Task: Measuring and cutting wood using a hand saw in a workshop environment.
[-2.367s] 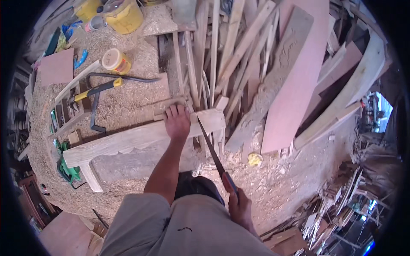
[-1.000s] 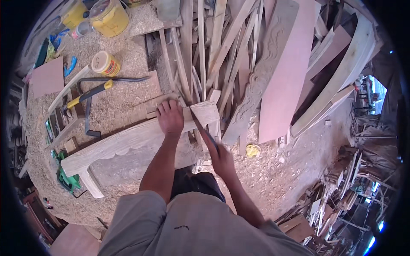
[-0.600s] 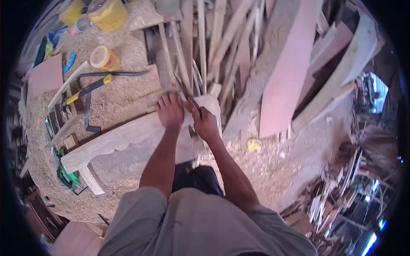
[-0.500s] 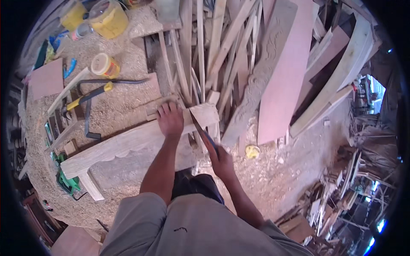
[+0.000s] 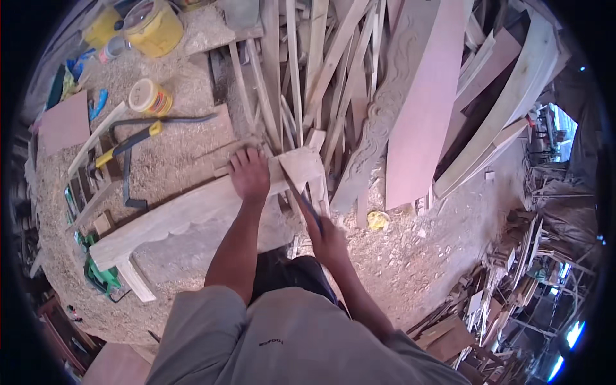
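A pale wooden rail [image 5: 186,199] with a scalloped lower edge and short legs lies crosswise on the shaving-covered bench. My left hand [image 5: 250,173] grips it near its right end, bent fingers over the far edge by a small board. My right hand [image 5: 330,240] is closed on the handle of a handsaw [image 5: 298,192], whose narrow blade crosses the rail just right of my left hand and slopes down toward me.
Several loose boards [image 5: 330,64], a carved plank [image 5: 378,122] and a pink sheet [image 5: 417,122] lean beyond. A hammer [image 5: 128,141], pry bar [image 5: 173,120], yellow buckets [image 5: 154,29] and green power tool [image 5: 102,276] lie left. Scrap wood [image 5: 487,301] is piled lower right.
My right hand and saw have gone back and forth along the cut, high at one point, now lower toward me. My left hand stays on the rail as the whole view shifts slightly.
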### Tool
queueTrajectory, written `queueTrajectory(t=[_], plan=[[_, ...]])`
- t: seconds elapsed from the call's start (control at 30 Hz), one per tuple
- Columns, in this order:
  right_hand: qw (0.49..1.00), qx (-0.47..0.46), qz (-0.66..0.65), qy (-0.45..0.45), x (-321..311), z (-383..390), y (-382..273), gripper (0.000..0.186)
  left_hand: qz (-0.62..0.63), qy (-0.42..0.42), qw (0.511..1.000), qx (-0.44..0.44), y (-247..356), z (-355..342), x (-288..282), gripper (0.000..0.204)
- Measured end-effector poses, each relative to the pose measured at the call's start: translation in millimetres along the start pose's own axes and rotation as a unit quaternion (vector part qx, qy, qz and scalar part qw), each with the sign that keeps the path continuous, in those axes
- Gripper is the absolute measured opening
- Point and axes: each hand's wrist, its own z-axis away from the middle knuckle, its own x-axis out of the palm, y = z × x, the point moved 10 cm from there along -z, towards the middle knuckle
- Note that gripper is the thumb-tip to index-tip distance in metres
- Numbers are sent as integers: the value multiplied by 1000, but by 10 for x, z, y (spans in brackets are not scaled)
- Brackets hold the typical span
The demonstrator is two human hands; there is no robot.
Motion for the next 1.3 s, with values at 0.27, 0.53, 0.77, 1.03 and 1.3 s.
queueTrajectory(t=[0.27,0.53,0.77,1.03,1.3], plan=[[984,172,8,-32,70,-63,71,37,-9,-11,1000,-9,-121,-67,245,24],[989,126,42,-58,-118,224,60,36,-4,-24,999,-21,-58,-84,78,23],[987,151,47,-38,111,40,232,37,-12,-17,1000,-17,-143,-79,231,24],[996,71,2,-48,-3,109,84,39,2,-12,1000,-28,-61,-25,70,24],[998,45,54,-6,222,-194,61,28,-4,-29,999,-25,-184,-67,295,23]])
